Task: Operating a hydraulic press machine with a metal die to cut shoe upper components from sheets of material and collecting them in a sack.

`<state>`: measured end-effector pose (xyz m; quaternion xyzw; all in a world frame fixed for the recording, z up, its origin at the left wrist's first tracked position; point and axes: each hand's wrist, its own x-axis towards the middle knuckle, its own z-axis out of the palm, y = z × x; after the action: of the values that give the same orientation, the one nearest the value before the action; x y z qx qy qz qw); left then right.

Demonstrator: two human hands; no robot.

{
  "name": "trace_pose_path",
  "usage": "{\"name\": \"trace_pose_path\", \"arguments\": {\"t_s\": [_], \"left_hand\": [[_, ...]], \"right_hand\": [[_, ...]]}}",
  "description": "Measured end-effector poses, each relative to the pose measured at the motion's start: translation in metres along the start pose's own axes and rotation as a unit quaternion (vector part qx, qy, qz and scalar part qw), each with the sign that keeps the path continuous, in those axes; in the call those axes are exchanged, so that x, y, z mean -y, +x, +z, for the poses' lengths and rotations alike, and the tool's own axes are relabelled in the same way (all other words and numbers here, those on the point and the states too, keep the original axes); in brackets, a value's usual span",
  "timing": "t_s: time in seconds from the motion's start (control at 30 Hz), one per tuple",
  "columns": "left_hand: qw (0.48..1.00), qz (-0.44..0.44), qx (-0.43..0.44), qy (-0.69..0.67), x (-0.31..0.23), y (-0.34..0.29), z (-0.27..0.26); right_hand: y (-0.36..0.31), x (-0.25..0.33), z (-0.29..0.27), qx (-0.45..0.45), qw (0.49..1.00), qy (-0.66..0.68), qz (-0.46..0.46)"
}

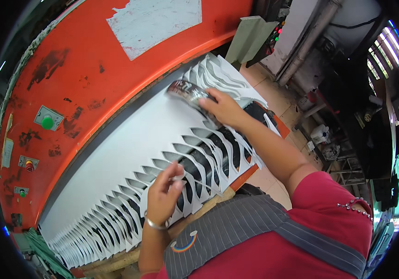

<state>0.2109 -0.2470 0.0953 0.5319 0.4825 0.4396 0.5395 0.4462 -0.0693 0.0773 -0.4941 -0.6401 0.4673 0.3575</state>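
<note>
My right hand (222, 108) grips a dark, shiny, curved object (187, 93) with pale lettering; motion blurs its far end, and I cannot make out its kind. It is over the far right part of a white sheet (115, 153). My left hand (164, 190) is above the cut near edge of that sheet, its fingers curled together around something whitish that I cannot make out. A row of leaf-shaped cutouts (199, 160) runs along the sheet, with wavy white strips (115, 218) between them and a black surface showing through.
An orange-red machine beam (83, 79) with a green button (47, 122) and a red knob (29, 165) spans the far side. More wavy white strips (218, 76) lie at the far right. A wooden edge (181, 228) runs along the near side; tiled floor (274, 93) shows at right.
</note>
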Motion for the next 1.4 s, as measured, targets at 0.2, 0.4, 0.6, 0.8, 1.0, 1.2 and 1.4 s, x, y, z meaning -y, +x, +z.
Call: {"name": "trace_pose_path", "arguments": {"t_s": [0.2, 0.4, 0.6, 0.8, 1.0, 1.2, 1.4], "left_hand": [[0.921, 0.223, -0.16, -0.278, 0.002, 0.048, 0.058], [0.924, 0.361, -0.119, -0.044, 0.005, 0.015, 0.048], [0.946, 0.204, -0.192, 0.165, -0.006, -0.009, 0.039], [0.838, -0.061, -0.066, 0.538, -0.032, -0.011, -0.033], [0.916, 0.048, -0.042, 0.395, -0.044, 0.085, -0.026], [0.955, -0.026, -0.093, 0.282, 0.043, 0.186, -0.01], [0.972, 0.15, -0.072, 0.165, 0.077, 0.216, -0.012]], "right_hand": [[-0.098, 0.009, 0.043, 0.275, 0.767, 0.563, 0.14], [-0.114, -0.006, 0.071, 0.302, 0.922, 0.233, 0.067], [-0.113, -0.004, 0.058, 0.301, 0.938, 0.162, 0.058], [-0.062, 0.0, 0.005, 0.103, 0.957, 0.242, 0.124], [-0.012, 0.006, 0.022, -0.022, 0.923, -0.332, -0.193], [-0.02, -0.03, 0.028, -0.049, 0.899, -0.267, -0.344], [-0.028, -0.069, -0.004, -0.041, 0.957, -0.218, -0.185]]}}
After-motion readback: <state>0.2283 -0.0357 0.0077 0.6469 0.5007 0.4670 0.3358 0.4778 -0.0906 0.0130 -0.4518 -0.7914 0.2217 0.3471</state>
